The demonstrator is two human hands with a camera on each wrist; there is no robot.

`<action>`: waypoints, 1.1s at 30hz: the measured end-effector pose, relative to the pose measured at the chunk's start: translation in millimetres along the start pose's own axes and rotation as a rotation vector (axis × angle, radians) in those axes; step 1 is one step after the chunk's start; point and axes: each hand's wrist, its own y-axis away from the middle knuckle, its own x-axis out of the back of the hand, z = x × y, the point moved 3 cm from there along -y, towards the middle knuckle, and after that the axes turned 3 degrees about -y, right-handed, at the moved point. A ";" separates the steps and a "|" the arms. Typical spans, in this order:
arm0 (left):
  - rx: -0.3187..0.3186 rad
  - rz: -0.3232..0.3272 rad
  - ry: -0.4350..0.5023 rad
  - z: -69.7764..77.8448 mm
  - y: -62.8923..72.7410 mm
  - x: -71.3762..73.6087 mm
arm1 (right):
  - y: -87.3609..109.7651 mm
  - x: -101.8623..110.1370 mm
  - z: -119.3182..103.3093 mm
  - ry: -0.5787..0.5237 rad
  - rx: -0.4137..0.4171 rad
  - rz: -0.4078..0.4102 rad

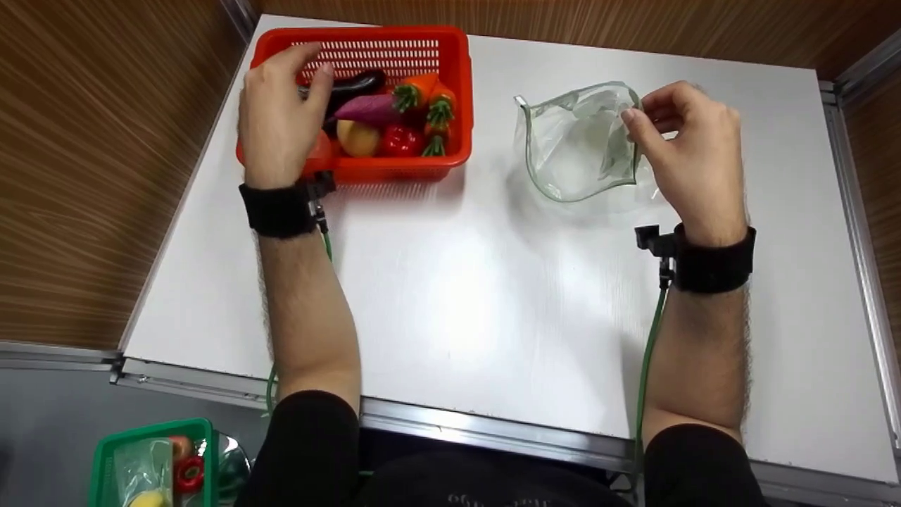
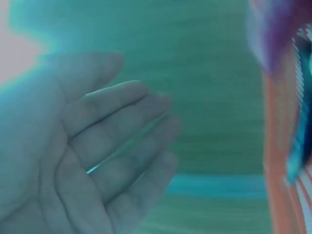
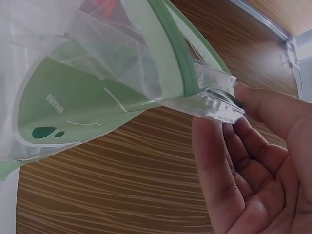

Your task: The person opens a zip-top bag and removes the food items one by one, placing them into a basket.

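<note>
My left hand is raised at the left side of a red plastic basket, overlapping its rim in the head view. In the left wrist view its fingers are extended and hold nothing. Inside the basket lie a dark eggplant, a purple vegetable, orange carrots with green tops, a shiny red pepper and a yellowish round piece. My right hand pinches one top corner of a clear zip bag with green edging and a green printed patch. The bag's mouth gapes wide.
All this is at the far side of a white table bounded by wood-grain panels. Below the table's front left corner is a green basket containing a clear bag and several produce pieces. Green cables run from both wrist cameras.
</note>
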 end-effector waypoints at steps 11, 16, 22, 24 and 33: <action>-0.336 -0.045 0.018 94.4 35.0 -35.3 | -1.6 3.4 0.7 0.049 -0.013 -0.020; -0.435 -0.143 -0.024 116.4 41.2 -74.0 | -3.6 -4.1 7.5 0.078 -0.021 -0.068; -0.439 -0.264 -0.108 119.5 42.9 -107.0 | -17.7 -12.6 21.1 0.098 -0.038 -0.104; -0.439 -0.295 -0.123 118.5 43.9 -114.9 | -24.2 -15.6 28.9 0.102 -0.054 -0.114; -0.456 -0.327 -0.164 115.8 46.0 -138.3 | -50.1 -31.2 68.5 0.274 -0.125 0.043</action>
